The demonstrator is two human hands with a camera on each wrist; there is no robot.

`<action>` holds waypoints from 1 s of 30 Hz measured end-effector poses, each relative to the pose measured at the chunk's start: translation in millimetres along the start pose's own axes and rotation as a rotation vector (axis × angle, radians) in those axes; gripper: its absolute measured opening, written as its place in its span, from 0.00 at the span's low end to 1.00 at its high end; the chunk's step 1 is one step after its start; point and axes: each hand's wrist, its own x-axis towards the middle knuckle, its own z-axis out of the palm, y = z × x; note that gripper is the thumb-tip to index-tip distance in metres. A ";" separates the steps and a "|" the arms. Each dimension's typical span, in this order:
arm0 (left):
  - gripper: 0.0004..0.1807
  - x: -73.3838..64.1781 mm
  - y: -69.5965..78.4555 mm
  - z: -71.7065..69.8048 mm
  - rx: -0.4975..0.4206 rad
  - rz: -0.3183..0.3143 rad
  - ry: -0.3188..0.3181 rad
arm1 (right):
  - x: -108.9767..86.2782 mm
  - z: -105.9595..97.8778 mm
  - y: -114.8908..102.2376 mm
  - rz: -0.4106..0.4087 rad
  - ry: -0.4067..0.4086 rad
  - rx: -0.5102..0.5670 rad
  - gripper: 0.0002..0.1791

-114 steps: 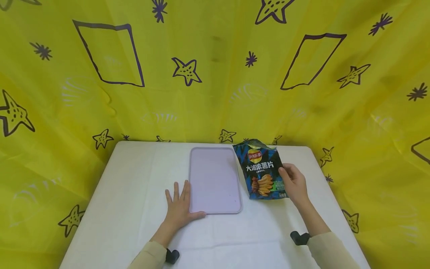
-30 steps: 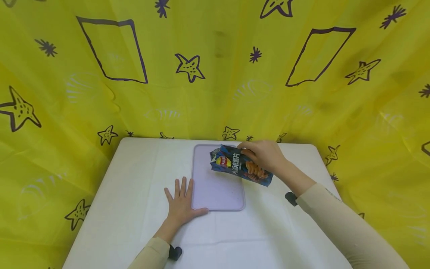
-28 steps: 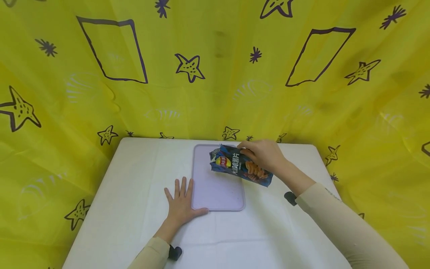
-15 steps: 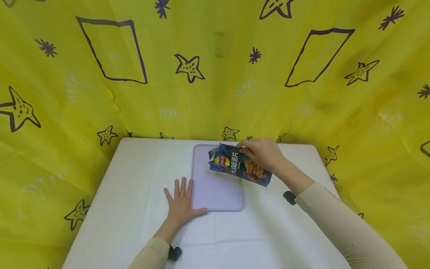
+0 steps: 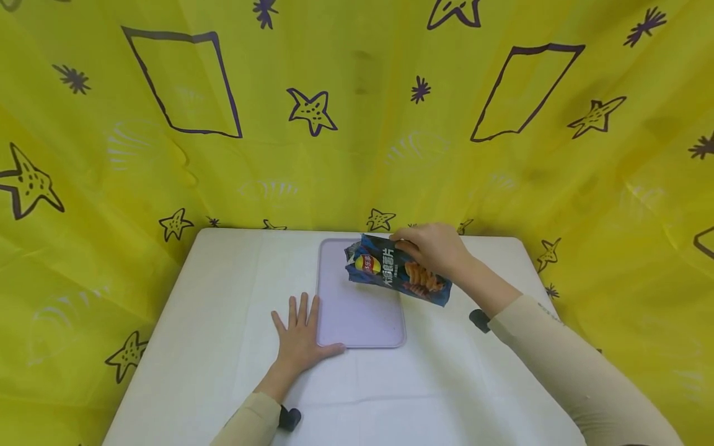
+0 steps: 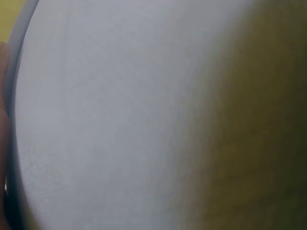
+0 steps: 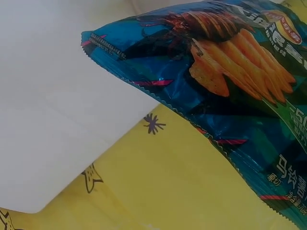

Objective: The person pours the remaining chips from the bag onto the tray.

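My right hand grips a blue bag of potato chips by its upper side. The bag is tilted nearly on its side over the far right part of a pale purple tray, its torn-open top pointing left. Close up in the right wrist view, the bag's printed front shows its sealed bottom corner. What is inside stays hidden. My left hand lies flat with fingers spread at the tray's near left corner, its thumb along the near edge. Only a sliver of that hand shows in the left wrist view.
The tray lies on a table with a white cover. A yellow curtain with starfish drawings hangs around its back and sides. Black wrist mounts sit at both cuffs.
From upright at the tray's right, the bag has been carried left by my right hand and tipped over the tray. Over the last second it has risen slightly. My left hand stays put.
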 end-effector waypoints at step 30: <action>0.71 0.8 0.1 -1.1 0.014 -0.011 -0.026 | 22.7 -12.9 -7.4 0.029 -0.169 -0.040 0.09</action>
